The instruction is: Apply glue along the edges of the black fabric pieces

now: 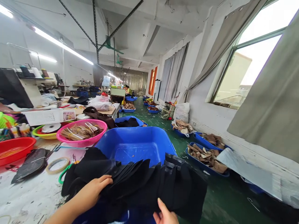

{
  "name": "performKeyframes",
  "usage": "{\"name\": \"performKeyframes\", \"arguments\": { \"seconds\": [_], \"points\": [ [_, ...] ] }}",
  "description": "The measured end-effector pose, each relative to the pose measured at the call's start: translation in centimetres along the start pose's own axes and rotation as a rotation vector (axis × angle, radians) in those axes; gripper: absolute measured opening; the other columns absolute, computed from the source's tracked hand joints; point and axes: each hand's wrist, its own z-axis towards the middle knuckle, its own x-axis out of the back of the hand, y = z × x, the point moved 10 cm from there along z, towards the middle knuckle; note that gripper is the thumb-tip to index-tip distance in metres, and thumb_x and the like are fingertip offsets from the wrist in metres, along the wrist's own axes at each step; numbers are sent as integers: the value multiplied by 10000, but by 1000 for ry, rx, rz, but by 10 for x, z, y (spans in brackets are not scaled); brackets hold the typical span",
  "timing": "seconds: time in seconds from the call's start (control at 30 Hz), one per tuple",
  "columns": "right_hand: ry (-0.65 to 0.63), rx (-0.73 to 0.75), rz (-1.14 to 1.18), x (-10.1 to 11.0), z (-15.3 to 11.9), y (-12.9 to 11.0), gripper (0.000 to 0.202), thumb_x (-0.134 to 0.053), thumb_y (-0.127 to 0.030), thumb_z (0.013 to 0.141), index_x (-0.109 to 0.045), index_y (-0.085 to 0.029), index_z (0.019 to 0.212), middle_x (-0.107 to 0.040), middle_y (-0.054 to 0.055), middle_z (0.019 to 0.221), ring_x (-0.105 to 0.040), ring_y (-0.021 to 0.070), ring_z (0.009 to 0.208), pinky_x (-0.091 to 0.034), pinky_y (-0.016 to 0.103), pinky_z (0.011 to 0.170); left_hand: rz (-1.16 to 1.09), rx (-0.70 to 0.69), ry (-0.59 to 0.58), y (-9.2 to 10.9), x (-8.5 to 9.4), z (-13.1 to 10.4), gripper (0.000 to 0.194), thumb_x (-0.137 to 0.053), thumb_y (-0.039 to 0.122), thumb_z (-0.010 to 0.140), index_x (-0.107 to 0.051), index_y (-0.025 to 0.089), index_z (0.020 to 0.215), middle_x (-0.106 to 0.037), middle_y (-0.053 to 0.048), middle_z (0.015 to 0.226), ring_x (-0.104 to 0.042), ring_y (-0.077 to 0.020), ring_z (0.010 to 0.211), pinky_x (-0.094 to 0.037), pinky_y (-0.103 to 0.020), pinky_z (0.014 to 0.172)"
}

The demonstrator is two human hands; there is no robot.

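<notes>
A row of overlapping black fabric pieces (137, 183) lies across the near part of a big blue tub (140, 137), with many upper edges fanned out. My left hand (99, 186) grips the pieces on their left side, its fingers close together and its thumb out of sight. Lower and to the right, my right hand (165, 214) holds the front of the same pieces, one digit pointing up along the fabric and the others curled. The frame's bottom edge cuts off part of that hand. Shiny dark strips (174, 160) show on some top edges at the right.
On the white worktable (28, 199) at left are green-handled scissors (64, 174), a tape roll (58, 165), a red basin (16, 149) and a pink basket (81, 132) of bundled strips. Blue tubs of brown pieces (207, 157) line the right-hand floor. A person (128, 91) sits far back.
</notes>
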Motion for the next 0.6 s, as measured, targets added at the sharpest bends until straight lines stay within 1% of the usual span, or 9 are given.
{"name": "performKeyframes", "arguments": {
  "seconds": [0.1, 0.13, 0.2, 0.27, 0.33, 0.4, 0.5, 0.57, 0.6],
  "points": [
    [-23, -54, 94, -26, -6, -16, 397, -779, -335, 496, -620, -224, 842, -665, 22, 880, -635, 234, 832, -562, 318, 644, -8, 46, 21, 4, 6, 1, 633, -348, -45, 581, -536, 287, 1085, -533, 9, 1246, -544, -165, 1096, -404, -304, 938],
    [-6, -69, 104, -34, -7, -21, 404, -765, -356, 521, -608, -223, 869, -662, 22, 919, -634, 223, 828, -563, 326, 645, -11, 59, 35, 6, 8, 2, 614, -348, -42, 589, -535, 284, 1076, -549, 8, 1215, -552, -159, 1080, -407, -293, 924],
    [68, -100, 104, -48, -6, -27, 354, -741, -310, 556, -590, -208, 859, -668, 23, 863, -637, 207, 767, -552, 306, 574, -17, 84, 74, 7, 13, 6, 584, -347, -38, 594, -541, 273, 1049, -577, 5, 1153, -564, -149, 1049, -410, -270, 897],
    [132, -104, 86, -64, 1, -32, 235, -697, -214, 586, -572, -196, 785, -656, 6, 703, -635, 192, 669, -513, 264, 485, -13, 105, 119, 6, 18, 12, 576, -341, -44, 588, -550, 259, 1031, -590, -3, 1122, -569, -148, 1038, -412, -258, 880],
    [119, -81, 98, -91, 17, -41, 127, -635, -149, 630, -551, -186, 718, -629, -7, 595, -628, 172, 594, -498, 248, 470, 2, 126, 173, 1, 27, 22, 568, -330, -47, 608, -553, 250, 1038, -595, -11, 1123, -574, -149, 1033, -416, -258, 873],
    [78, -44, 114, -124, 36, -56, 68, -595, -127, 682, -546, -170, 700, -613, -15, 555, -616, 147, 544, -508, 251, 493, 31, 163, 242, -6, 46, 35, 540, -319, -42, 644, -551, 233, 1047, -597, -26, 1132, -582, -156, 1022, -424, -268, 867],
    [17, 38, 125, -169, 59, -86, 41, -593, -145, 722, -564, -144, 751, -627, -16, 592, -621, 136, 551, -525, 271, 538, 90, 192, 361, -13, 91, 52, 501, -318, -38, 661, -554, 203, 1032, -598, -55, 1133, -585, -172, 1020, -436, -292, 867],
    [-30, 120, 132, -187, 66, -108, 114, -624, -179, 685, -592, -143, 789, -672, 13, 685, -654, 171, 660, -537, 294, 611, 147, 154, 431, -9, 124, 58, 496, -324, -43, 644, -567, 183, 1012, -601, -72, 1130, -580, -185, 1032, -439, -307, 880],
    [-52, 167, 135, -191, 67, -117, 160, -641, -199, 652, -609, -146, 800, -692, 32, 750, -661, 193, 746, -536, 297, 664, 182, 118, 458, -6, 137, 59, 504, -327, -47, 631, -574, 178, 1007, -602, -77, 1135, -574, -190, 1043, -436, -314, 894]
  ]
}}
